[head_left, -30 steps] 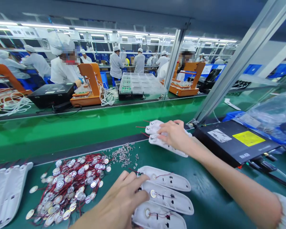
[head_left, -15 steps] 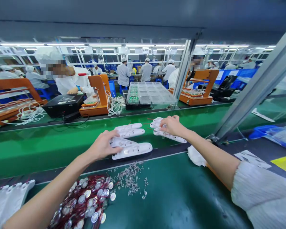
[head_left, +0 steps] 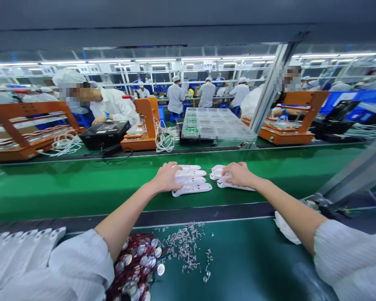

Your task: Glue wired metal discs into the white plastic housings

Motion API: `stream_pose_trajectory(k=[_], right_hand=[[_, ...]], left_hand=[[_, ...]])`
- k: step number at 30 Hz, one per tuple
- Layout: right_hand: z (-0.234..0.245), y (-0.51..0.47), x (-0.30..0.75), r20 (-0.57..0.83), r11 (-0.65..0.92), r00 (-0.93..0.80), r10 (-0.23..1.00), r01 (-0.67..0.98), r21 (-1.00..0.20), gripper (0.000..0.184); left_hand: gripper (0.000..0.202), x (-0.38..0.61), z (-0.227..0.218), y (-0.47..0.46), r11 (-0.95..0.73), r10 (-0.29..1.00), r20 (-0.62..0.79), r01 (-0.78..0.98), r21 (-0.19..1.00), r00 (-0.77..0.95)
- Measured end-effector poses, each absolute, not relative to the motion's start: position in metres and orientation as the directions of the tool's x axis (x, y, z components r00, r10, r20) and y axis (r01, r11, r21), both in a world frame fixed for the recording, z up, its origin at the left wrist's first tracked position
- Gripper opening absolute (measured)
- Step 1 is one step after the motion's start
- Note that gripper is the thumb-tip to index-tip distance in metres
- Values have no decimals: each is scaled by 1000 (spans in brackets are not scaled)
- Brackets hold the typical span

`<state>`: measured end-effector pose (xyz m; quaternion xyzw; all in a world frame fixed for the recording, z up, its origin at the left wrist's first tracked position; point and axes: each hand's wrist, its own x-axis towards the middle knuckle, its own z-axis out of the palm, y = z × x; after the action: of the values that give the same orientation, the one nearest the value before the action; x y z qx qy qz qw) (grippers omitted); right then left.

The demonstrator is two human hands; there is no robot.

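Note:
Several long white plastic shells (head_left: 192, 179) lie side by side on the green belt (head_left: 81, 179), with small holes and thin red wires. My left hand (head_left: 167, 177) spans their left ends, thumb at the near side and fingers at the far side. Just to the right is a second group of white plastic shells (head_left: 221, 177). My right hand (head_left: 240, 173) is closed over that group from above, hiding part of it. Thin red wires cross the gap between the groups.
On the near green bench are a pile of metal discs with red wires (head_left: 134, 267) and scattered small clear pieces (head_left: 186, 244). More white shells (head_left: 21, 255) stand in a row at left. A metal post (head_left: 271, 92) rises ahead. Co-workers sit across the belt near orange fixtures (head_left: 147, 123).
Both hands and the shells have moved away from the bench, farther onto the belt. The left group now lies in a tighter row, nearer the right group. The view has swung left.

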<state>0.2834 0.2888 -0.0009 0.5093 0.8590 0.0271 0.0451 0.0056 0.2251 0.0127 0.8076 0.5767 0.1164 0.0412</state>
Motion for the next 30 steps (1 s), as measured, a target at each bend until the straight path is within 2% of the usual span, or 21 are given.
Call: stream_pose_trajectory(k=[3, 5, 7, 9, 10, 11, 13, 14, 16, 18, 20, 23, 26, 30], right_hand=[[14, 282, 285, 61, 467, -473, 879, 879, 91, 26], [25, 279, 275, 173, 517, -519, 837, 854, 56, 26], [35, 271, 252, 288, 620, -595, 751, 785, 6, 42], [42, 251, 218, 432, 754, -667, 607, 655, -49, 62], [44, 233, 199, 527, 850, -702, 479, 522, -77, 66], [47, 210, 180, 560, 911, -735, 381, 402, -92, 63], [48, 153, 144, 582, 982, -791, 189, 150, -114, 43], [46, 121, 127, 571, 989, -813, 112, 35, -144, 32], [39, 59, 94, 505, 966, -861, 64, -73, -248, 24], [28, 8, 63, 385, 942, -923, 9, -121, -313, 30], [16, -28, 35, 227, 942, -973, -36, -109, -317, 46], [2, -63, 1, 116, 954, -993, 24, -12, -301, 55], [-7, -90, -19, 86, 946, -990, 111, 79, -314, 43], [-10, -121, -32, 50, 930, -985, 167, 141, -341, 34]], left_hand=[[36, -6, 60, 191, -348, 925, 234, 917, 197, 300], [30, -24, 99, 152, -341, 915, 289, 922, 181, 282], [27, -50, 135, 103, -304, 917, 314, 940, 157, 244], [25, -80, 158, 46, -259, 927, 319, 952, 163, 197], [25, -97, 163, 14, -211, 943, 297, 962, 174, 153], [28, -113, 163, -19, -135, 962, 258, 975, 174, 87], [37, -144, 150, -84, 132, 981, 118, 976, 175, -153], [42, -159, 138, -115, 217, 969, 84, 962, 166, -233], [52, -185, 106, -170, 316, 945, 40, 939, 137, -324], [67, -207, 72, -211, 387, 921, 22, 918, 85, -390], [77, -225, 42, -238, 483, 875, 43, 876, 18, -483], [77, -245, 6, -254, 611, 791, 104, 789, -67, -603], [67, -251, -18, -254, 655, 755, 149, 748, -107, -639], [55, -242, -30, -255, 619, 782, 175, 777, -114, -598]])
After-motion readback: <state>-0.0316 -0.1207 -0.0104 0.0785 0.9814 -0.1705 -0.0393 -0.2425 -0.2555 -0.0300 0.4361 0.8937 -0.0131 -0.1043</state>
